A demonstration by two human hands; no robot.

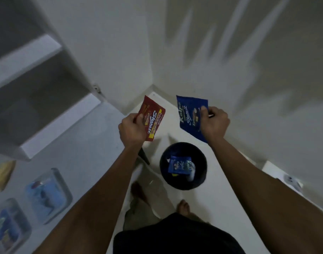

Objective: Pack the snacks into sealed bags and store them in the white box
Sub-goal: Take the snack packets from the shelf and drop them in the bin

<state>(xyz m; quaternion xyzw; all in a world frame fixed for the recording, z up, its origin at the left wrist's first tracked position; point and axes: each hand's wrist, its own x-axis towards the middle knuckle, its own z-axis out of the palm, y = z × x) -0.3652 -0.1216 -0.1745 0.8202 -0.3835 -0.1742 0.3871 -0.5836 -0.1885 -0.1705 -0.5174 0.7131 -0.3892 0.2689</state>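
Bags of clear plastic with blue contents lie on the white counter at the near left, already filled by the look of them; the white shelf box stands open just beyond. Right of these, the left hand pinches a red snack packet by its near edge. Between the arms and lower down sits a black bin on the floor, a blue wrapper lying inside. The right hand pinches a blue snack packet at its right edge. Both packets hang flat, well apart, above and just beyond the bin. If they are empty, as I judge, letting each go directly over the bin mouth, one at a time, should land them cleanly.
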